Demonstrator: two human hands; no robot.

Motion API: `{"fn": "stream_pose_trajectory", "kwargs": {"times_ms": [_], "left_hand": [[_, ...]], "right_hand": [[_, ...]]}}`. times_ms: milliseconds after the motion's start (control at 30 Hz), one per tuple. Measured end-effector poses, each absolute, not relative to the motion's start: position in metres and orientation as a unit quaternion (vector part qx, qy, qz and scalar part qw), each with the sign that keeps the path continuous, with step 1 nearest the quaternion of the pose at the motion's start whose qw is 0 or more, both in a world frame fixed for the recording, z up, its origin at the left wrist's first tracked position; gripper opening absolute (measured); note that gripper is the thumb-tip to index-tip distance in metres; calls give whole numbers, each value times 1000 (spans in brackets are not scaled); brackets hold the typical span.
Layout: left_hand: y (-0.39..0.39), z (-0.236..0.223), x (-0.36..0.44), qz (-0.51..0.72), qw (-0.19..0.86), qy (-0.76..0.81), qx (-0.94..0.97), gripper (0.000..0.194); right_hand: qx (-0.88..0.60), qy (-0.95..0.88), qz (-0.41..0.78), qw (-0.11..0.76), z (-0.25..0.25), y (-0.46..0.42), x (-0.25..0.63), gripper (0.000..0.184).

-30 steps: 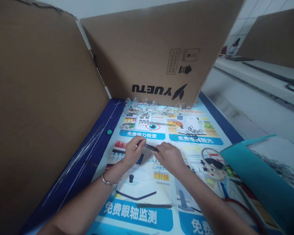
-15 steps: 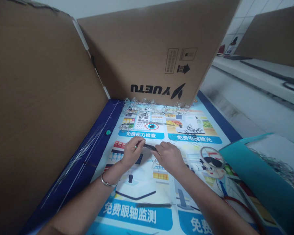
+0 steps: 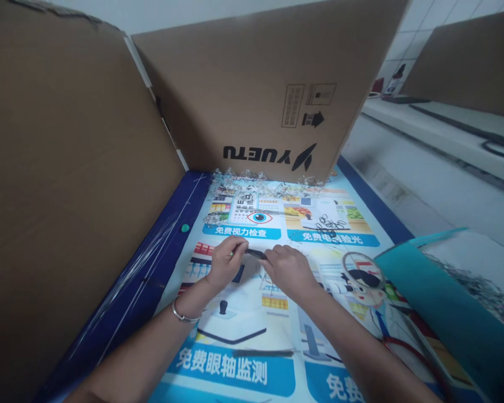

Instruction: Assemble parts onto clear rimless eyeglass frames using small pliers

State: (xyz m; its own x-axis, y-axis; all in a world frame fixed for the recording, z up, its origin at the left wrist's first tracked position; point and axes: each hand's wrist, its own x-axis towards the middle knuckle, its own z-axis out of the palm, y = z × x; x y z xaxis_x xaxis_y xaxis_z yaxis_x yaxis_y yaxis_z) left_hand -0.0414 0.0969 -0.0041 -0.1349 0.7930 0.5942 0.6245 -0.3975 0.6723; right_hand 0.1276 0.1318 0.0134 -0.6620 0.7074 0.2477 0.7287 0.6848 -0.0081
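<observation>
My right hand (image 3: 292, 271) is closed around a dark, tapering tool that looks like pliers (image 3: 256, 254), its narrow end pointing left. My left hand (image 3: 228, 260), with a bracelet at the wrist, pinches thumb and forefinger together at the tool's tip. Whatever sits between those fingertips is too small to make out. Faint thin wire (image 3: 267, 277) shows just under the tool, between the two hands. Both hands are over the middle of the printed sheet (image 3: 252, 305).
Clear beaded pieces (image 3: 252, 178) lie along the foot of the cardboard wall (image 3: 235, 84). Dark wire loops (image 3: 331, 225) lie right of centre, straight wires (image 3: 277, 212) beside them. A teal box (image 3: 437, 291) at right holds tangled wire pieces. More cardboard (image 3: 67, 140) stands at left.
Almost nothing differs. Both hands keep their hold at the same place; the view has shifted very slightly.
</observation>
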Motion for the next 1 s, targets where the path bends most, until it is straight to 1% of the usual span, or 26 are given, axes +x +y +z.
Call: {"fn": "stream_pose_trajectory", "kwargs": {"times_ms": [200,467,633,1000], "left_hand": [[96,-4,-41,514,59,554,652,10],[96,-4,-39,501,45,571,649,13],[95,-5,-38,502,77,580,637,14],[96,-7,-41,517,133,562,632,15]], "right_hand": [[-395,-909,-70,115,16,128,126,22],[-405,-902,-99,114,18,120,123,23],[-415,-896,-109,109,18,117,122,23],[-415,-903,-65,90,20,121,124,22]]}}
